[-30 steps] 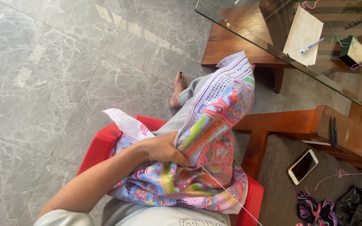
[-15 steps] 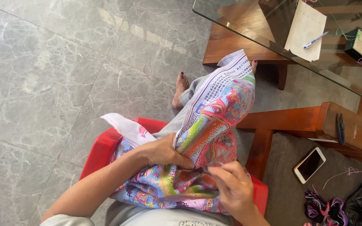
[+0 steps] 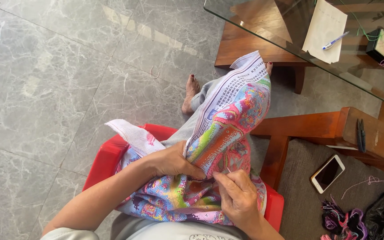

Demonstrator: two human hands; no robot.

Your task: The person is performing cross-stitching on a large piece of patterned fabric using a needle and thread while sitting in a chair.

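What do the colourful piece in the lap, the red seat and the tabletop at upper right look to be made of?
Colourful piece: woven grid cloth, matte, filled with small thread stitches; it folds softly under the left hand.
Red seat: likely moulded plastic, smooth with a slight sheen.
Tabletop: glass, see-through and reflective, on what looks like a varnished wood frame.

My arms are bare up to short pale grey sleeves, grey trousers on my legs, feet bare, dark red toenails.
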